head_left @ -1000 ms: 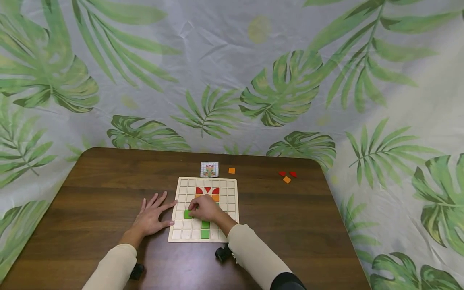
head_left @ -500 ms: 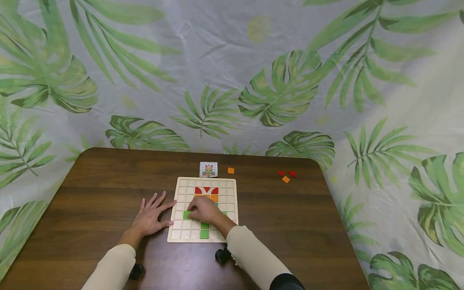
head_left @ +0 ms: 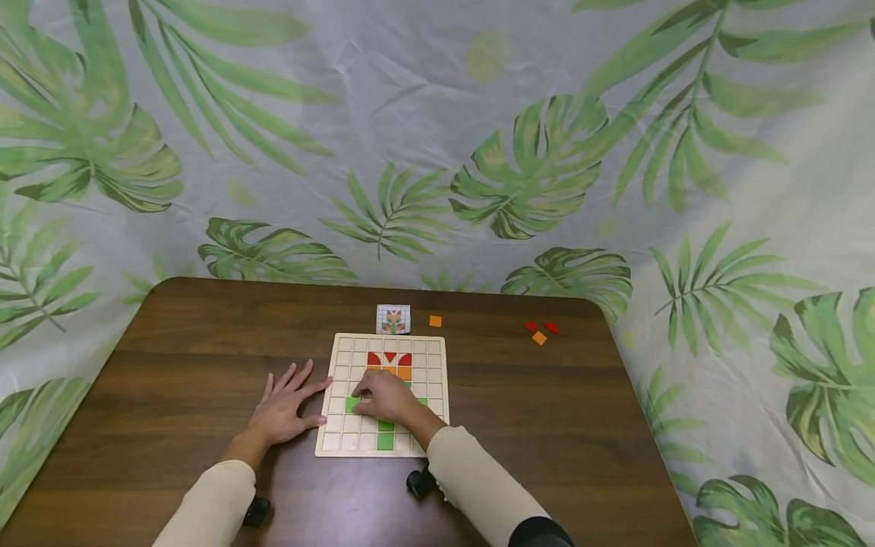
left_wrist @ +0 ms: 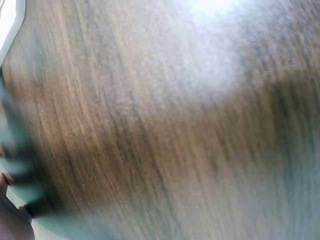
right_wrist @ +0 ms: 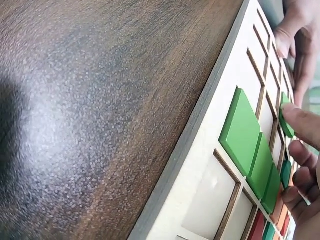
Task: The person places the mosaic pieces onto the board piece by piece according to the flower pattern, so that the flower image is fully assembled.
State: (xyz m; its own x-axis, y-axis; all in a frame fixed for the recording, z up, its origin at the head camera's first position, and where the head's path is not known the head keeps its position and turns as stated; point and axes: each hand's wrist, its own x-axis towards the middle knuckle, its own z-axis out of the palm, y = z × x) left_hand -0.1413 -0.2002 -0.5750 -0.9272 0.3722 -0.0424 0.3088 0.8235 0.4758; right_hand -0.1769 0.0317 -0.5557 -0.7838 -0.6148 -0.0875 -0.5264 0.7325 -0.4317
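Observation:
A pale wooden grid board (head_left: pixel 345 441) lies on the table, bearing coloured tiles. Red tiles (head_left: pixel 405 359) sit in its upper rows above orange ones (head_left: pixel 405 373), and several green squares run down its middle (head_left: pixel 386 441). My right hand (head_left: pixel 386 395) is over the board, thumb and forefinger at the edges of a green square tile (head_left: pixel 352 405) in the left part. In the right wrist view the thumb touches this green tile (right_wrist: pixel 286 117), other fingers curled. My left hand (head_left: pixel 283 410) rests spread on the table, its thumb and forefinger touching the board's left edge.
A small printed pattern card (head_left: pixel 393 320) lies beyond the board, with a loose orange square (head_left: pixel 435 321) beside it. Farther right are two red pieces (head_left: pixel 551 328) and another orange square (head_left: pixel 539 338). A leaf-patterned cloth (head_left: pixel 410 152) hangs behind the dark wooden table (head_left: pixel 547 425).
My right thumb and forefinger have spread slightly apart around the green tile, and another green tile now shows right of my wrist. The left hand stays in place.

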